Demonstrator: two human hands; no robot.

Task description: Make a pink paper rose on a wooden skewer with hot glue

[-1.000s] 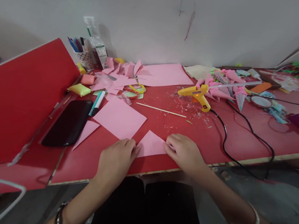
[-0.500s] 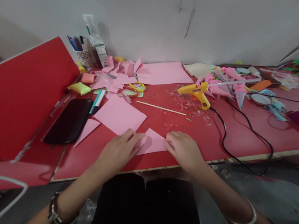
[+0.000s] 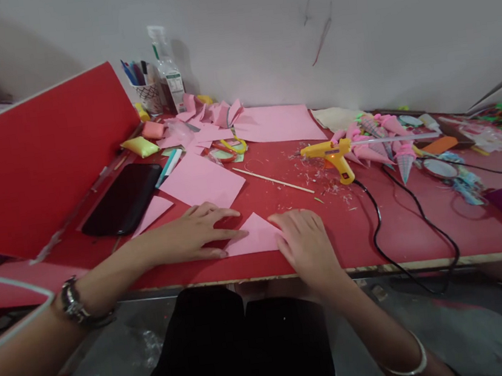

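Note:
A small folded pink paper triangle [image 3: 257, 236] lies near the front edge of the red table [image 3: 399, 243]. My left hand [image 3: 192, 233] lies flat on its left part with fingers spread, pressing it down. My right hand [image 3: 306, 242] rests palm down on its right corner, fingertips on the paper. A larger pink paper square [image 3: 202, 182] lies just behind the left hand, and a pink triangular offcut [image 3: 153, 211] to its left.
A yellow glue gun [image 3: 332, 156] with a black cord [image 3: 376, 221] lies right of centre, beside pink paper cones [image 3: 371, 143]. A wooden stick [image 3: 272, 180], a black phone [image 3: 122, 199], scissors [image 3: 228, 148], a pen cup [image 3: 148, 94], a bottle [image 3: 167, 70] and a red board [image 3: 37, 159] surround the paper.
My left hand slid forward and to the right over the triangle and flattened out. My right hand shifted slightly up along the right edge. The view moved a little.

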